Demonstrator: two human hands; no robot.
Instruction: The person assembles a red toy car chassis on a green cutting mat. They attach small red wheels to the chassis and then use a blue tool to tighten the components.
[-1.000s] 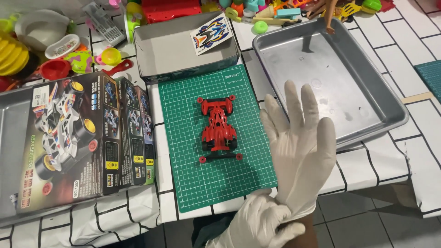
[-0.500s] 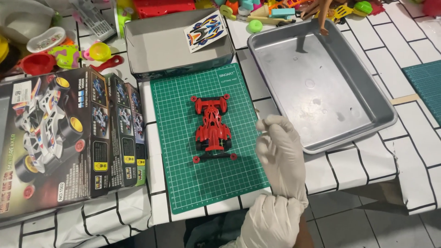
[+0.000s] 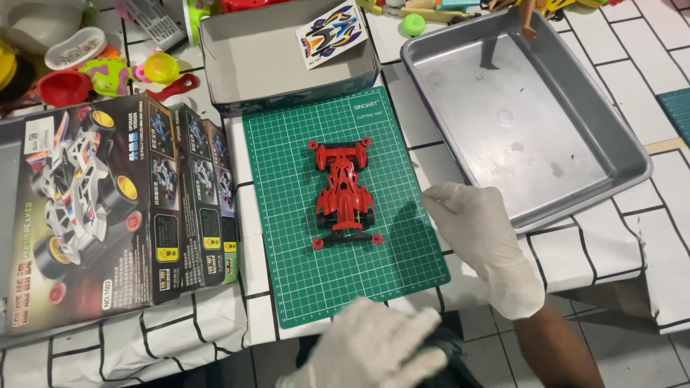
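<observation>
A red toy race car (image 3: 345, 190) lies on a green cutting mat (image 3: 309, 280) in the middle of the table. My right hand (image 3: 478, 233), in a white glove, hovers at the mat's right edge just right of the car, fingers curled and holding nothing. My left hand (image 3: 366, 348), also gloved and blurred, is low at the table's front edge below the mat, fingers loosely apart and holding nothing. Neither hand touches the car.
A steel tray (image 3: 618, 154) sits at the right. An open grey box (image 3: 248, 54) with a sticker sheet (image 3: 332, 30) stands behind the mat. A printed toy-car carton (image 3: 108, 208) lies at the left. Small colourful toys (image 3: 108, 68) crowd the back left.
My right hand has dropped from upright with spread fingers to a curled pose by the mat. My left hand has let go of the right wrist and moved left.
</observation>
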